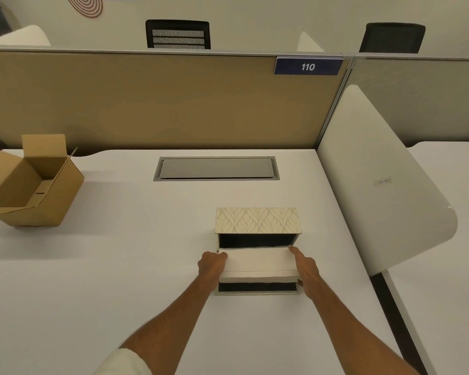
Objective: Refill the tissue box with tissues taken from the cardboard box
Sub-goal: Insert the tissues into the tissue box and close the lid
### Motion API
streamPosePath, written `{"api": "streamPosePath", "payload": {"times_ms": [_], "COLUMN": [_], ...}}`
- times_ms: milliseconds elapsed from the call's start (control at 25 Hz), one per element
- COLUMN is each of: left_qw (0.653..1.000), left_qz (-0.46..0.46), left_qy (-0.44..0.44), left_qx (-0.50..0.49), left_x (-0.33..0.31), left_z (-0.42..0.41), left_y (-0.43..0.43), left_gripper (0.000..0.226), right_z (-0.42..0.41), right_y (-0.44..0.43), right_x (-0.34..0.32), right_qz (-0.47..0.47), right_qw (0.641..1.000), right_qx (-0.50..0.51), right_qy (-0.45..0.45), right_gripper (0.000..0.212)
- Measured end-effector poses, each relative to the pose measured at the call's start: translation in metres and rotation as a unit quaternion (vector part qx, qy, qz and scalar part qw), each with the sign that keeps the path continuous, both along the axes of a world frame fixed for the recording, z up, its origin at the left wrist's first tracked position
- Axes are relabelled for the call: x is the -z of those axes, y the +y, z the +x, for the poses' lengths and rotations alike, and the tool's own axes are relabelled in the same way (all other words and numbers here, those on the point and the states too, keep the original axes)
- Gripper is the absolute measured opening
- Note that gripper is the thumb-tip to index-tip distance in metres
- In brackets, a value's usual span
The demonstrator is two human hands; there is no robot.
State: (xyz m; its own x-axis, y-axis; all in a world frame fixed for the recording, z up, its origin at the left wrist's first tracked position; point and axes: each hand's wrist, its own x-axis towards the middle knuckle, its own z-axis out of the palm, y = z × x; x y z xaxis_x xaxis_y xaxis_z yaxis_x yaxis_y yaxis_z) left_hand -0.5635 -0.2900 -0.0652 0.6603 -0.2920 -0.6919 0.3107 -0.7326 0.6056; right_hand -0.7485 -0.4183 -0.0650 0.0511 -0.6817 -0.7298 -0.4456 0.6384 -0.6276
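A leaf-patterned tissue box (pixel 257 220) lies open on the white desk, its dark inside facing me and its flap (pixel 256 289) folded down at the front. A white stack of tissues (pixel 259 262) sits half inside the opening. My left hand (pixel 211 266) grips the stack's left end and my right hand (pixel 305 272) presses on its right end. The brown cardboard box (pixel 30 182) stands open at the far left; the part of its inside that shows holds nothing.
A grey cable hatch (pixel 215 168) is set into the desk behind the tissue box. A tan partition (pixel 146 104) with a "110" sign closes the back. A white curved divider (pixel 377 180) rises at the right edge.
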Motion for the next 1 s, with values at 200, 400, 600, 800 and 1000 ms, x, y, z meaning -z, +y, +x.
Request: {"api": "streamPosePath", "payload": {"times_ms": [200, 400, 600, 800, 1000], "left_qw": [1.0, 1.0, 0.999, 0.999, 0.998], "left_qz": [0.006, 0.006, 0.017, 0.02, 0.023], "left_qy": [-0.012, -0.009, -0.006, 0.001, -0.009], "left_qx": [0.004, 0.015, 0.034, 0.042, 0.053], "left_x": [-0.002, -0.007, -0.014, -0.017, -0.018], "left_z": [-0.001, -0.004, -0.006, -0.007, -0.009], "left_y": [-0.001, 0.001, -0.001, 0.001, 0.002], "left_gripper": [0.035, 0.04, 0.045, 0.043, 0.044], "right_z": [-0.003, -0.002, 0.004, 0.004, 0.007], "right_y": [0.0, 0.002, 0.008, 0.01, 0.012], "right_x": [-0.001, 0.001, -0.002, -0.001, -0.003], "right_qz": [0.006, 0.009, 0.003, 0.004, -0.001], "right_qw": [1.0, 0.999, 1.0, 1.0, 1.0], "right_qx": [0.004, 0.009, -0.003, -0.007, -0.005], "right_qy": [-0.03, -0.031, 0.008, 0.017, 0.025], "right_gripper": [0.068, 0.066, 0.067, 0.065, 0.064]}}
